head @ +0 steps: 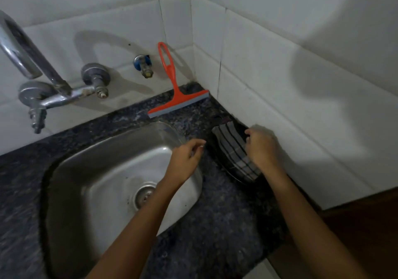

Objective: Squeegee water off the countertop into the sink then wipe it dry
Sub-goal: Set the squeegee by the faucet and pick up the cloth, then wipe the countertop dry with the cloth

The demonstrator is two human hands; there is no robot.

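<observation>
Leaning against the white tiled wall (pixel 280 63) at about twelve o'clock from the steel sink basin (pixel 103 171), the orange plastic squeegee with a grey rubber blade (pixel 174 91) stands with its blade on the dark speckled stone table (pixel 215 225) and its looped handle pointing up. No hand touches it. The grey cloth with dark stripes (pixel 234 151) lies bunched on the table at about three o'clock from the sink, close under the side wall.

The right hand (pixel 261 147) sits on the cloth's wall-side edge, fingers curled down into the fabric; it seems to be pinching it, though the fingertips are partly hidden, so how firm the grip is I cannot tell. The left hand (pixel 187 158) hovers over the sink's right rim, loosely half-open and holding nothing.

The squeegee looks light and stiff, with only the blade edge soft; the sensible hold would be around the narrow handle below the loop, blade kept flat to the stone. The cloth is limp and will probably be damp and clingy, so it would handle best gathered into a pad under the palm. The table looks dim and mottled, and whether water lies on it cannot be made out. A chrome tap (pixel 43 89) juts from the wall at ten o'clock.
</observation>
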